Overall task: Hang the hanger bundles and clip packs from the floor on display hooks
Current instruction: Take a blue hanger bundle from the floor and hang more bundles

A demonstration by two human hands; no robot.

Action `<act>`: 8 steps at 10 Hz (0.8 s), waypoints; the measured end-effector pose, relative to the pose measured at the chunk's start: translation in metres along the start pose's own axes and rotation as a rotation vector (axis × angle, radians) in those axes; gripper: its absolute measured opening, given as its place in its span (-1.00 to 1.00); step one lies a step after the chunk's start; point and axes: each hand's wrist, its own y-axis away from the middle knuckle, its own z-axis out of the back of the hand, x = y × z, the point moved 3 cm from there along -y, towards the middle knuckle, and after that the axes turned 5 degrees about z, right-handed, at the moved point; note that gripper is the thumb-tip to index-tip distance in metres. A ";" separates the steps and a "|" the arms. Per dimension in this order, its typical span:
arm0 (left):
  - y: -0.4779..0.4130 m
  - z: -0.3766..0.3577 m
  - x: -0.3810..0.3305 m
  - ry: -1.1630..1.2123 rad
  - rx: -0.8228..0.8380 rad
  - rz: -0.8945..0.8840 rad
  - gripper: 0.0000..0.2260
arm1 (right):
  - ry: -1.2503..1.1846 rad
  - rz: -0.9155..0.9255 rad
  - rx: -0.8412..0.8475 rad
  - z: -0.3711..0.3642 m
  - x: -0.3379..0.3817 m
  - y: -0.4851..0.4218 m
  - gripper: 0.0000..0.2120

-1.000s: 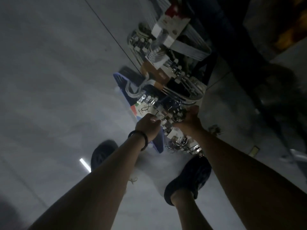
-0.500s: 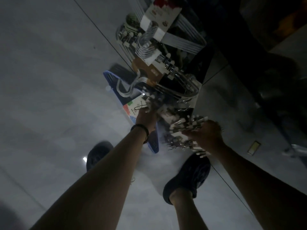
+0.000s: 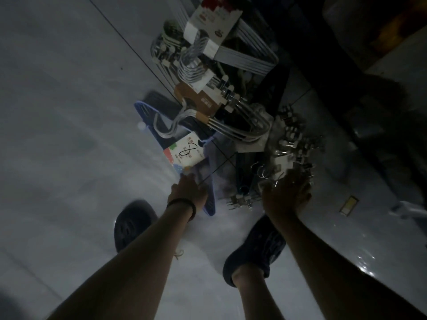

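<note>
Dim tiled interior, viewed steeply downward in poor light

Glossy pale-grey tiled floor (image 3: 69, 112), crossed by thin dark grout lines (image 3: 129, 42) running diagonally; small white glints of reflected light (image 3: 367, 271) low on the right; dark, bulky fixture (image 3: 335, 31) along the upper right, details lost in shadow; blurred orange-yellow patch (image 3: 397, 26) in the top right corner; small yellowish rectangular tag (image 3: 349, 205) lying flat on the tiles at the right, near a pale object (image 3: 402, 210) by the frame edge, too blurred to identify.

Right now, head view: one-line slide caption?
Right hand holds a clip pack beside piled hanger bundles; left hand reaches to the blue bundle.
</note>
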 end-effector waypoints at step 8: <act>-0.007 0.048 0.084 1.007 0.047 0.339 -0.47 | -0.130 0.582 0.783 -0.055 0.143 0.092 -0.69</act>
